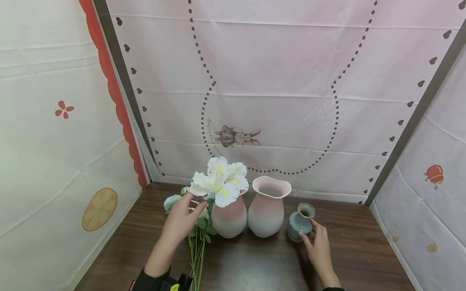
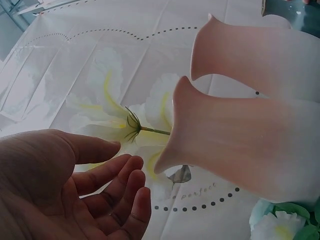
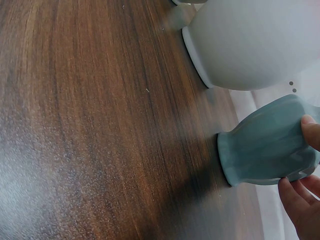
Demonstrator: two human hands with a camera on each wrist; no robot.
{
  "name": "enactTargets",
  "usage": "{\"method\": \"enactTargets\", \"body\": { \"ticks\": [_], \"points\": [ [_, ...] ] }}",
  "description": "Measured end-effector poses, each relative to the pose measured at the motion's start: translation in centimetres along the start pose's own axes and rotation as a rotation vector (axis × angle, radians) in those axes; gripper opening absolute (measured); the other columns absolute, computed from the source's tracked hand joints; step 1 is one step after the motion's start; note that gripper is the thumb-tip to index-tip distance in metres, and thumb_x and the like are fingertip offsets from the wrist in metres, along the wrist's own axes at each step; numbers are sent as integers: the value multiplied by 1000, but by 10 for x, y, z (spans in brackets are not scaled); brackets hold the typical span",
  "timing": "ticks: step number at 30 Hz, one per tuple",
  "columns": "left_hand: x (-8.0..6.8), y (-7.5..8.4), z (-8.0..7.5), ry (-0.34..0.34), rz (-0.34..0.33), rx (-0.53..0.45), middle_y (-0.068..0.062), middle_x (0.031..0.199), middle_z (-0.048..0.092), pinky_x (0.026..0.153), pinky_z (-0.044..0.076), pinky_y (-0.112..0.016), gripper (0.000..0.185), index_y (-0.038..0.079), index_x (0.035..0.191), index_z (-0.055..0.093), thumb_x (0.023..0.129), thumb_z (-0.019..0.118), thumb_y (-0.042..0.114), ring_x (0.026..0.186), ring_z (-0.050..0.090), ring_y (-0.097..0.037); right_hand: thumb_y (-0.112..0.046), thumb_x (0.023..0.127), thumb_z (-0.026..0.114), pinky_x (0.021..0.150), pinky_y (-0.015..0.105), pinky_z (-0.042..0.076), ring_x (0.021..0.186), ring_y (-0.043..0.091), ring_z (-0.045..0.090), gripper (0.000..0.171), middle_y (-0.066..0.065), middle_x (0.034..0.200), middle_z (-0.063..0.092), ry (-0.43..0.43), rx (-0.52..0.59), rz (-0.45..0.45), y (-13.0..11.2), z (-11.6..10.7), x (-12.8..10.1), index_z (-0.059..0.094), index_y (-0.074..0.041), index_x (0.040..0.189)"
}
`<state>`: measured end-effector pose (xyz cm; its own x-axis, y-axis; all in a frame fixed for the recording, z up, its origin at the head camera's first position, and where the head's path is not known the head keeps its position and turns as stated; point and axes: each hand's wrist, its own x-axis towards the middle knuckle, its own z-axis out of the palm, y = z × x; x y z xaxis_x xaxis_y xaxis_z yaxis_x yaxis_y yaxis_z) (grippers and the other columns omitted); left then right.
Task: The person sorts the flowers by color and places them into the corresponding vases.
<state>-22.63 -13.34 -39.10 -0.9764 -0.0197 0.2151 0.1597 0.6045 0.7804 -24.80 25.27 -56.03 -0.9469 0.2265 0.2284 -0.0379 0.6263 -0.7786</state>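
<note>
A white artificial flower (image 1: 220, 182) stands in the left pink vase (image 1: 229, 220). My left hand (image 1: 194, 204) hovers just left of it, fingers relaxed and holding nothing; the left wrist view shows the open palm (image 2: 75, 190) beside the vase's flared rim (image 2: 240, 145) and the flower (image 2: 115, 120). A second, empty pink vase (image 1: 268, 208) stands to its right. My right hand (image 1: 309, 232) grips a small blue-green vase (image 1: 300, 224) from the near side; in the right wrist view its fingertips (image 3: 310, 131) press the vase's body (image 3: 267, 145), which stands on the table.
More artificial flowers lie on the dark wooden table (image 1: 255, 266) under my left wrist, stems (image 1: 196, 250) towards me and a pale bud (image 1: 171, 201) at the back. Printed cloth walls (image 1: 276, 101) close in the back and both sides.
</note>
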Motion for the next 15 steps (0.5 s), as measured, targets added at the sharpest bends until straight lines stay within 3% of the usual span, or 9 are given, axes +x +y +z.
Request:
{"method": "enactTargets", "body": {
  "ticks": [10,15],
  "points": [
    [-4,-7,-2,-3,-33,15,-14,115,69,88,59,-43,25,6,121,63,100,61,18,105,67,-28,-7,93,68,102,49,51,127,47,52,63,30,135,41,3,0,-9,2,1,0,36,7,145],
    [-7,-14,-2,2,-38,6,-12,112,69,87,57,-40,23,7,121,64,100,60,16,102,67,-27,-8,95,67,104,48,50,128,47,51,64,31,137,39,-21,-4,9,2,0,1,34,7,147]
  ]
}}
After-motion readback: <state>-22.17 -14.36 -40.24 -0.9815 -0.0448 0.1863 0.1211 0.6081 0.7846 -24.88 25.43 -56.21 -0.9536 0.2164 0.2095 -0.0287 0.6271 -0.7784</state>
